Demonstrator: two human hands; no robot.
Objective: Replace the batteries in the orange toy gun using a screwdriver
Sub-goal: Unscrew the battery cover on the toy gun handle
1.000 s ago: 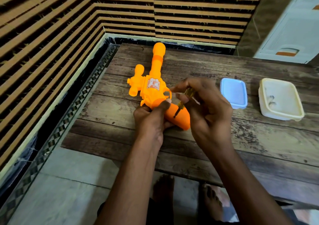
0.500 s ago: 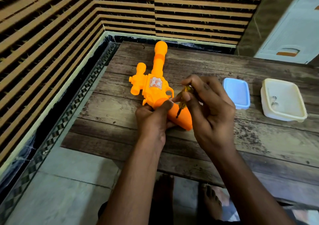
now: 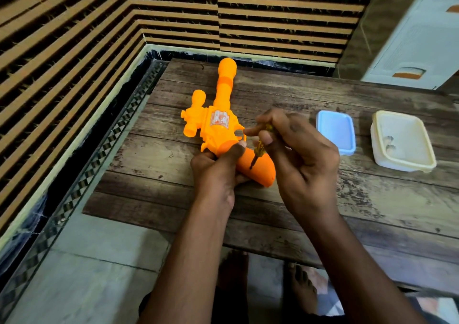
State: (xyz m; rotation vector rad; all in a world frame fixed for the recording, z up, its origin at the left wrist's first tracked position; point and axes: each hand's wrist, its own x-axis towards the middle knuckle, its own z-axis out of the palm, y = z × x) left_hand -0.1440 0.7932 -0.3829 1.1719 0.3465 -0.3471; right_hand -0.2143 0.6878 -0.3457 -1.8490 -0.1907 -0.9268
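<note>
A wooden table [image 3: 372, 212] carries a blue lid [image 3: 335, 131] toward its right side, and a cream box [image 3: 403, 141] just right of the lid, apart.

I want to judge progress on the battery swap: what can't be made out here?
- Screw under the screwdriver tip on the orange toy gun: too small, head view.
- Grip's near side: hidden by the left hand.
- White container contents: blurred.
</note>
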